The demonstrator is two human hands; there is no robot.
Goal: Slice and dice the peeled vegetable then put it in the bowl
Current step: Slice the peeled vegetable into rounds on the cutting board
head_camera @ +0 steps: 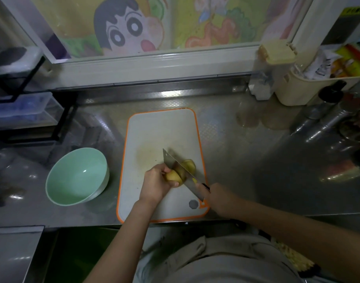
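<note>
A peeled yellow potato (176, 174) lies on the white cutting board with an orange rim (154, 131). My left hand (156, 182) grips its near end, fingers curled over it. A cleaver (175, 162) stands in the potato, its blade running from upper left to lower right. A cut piece (190, 165) lies on the blade's far side. My right hand (219, 198) holds the cleaver's dark handle at the board's lower right. A pale green bowl (78, 175) stands left of the board with nothing in it.
The steel counter (246, 160) carries a black shelf rack (28, 111) at the left, a cream container (297, 84) and clear jars at the back right, and metal bottles (326, 119) at the right. The counter's front edge runs just below the board.
</note>
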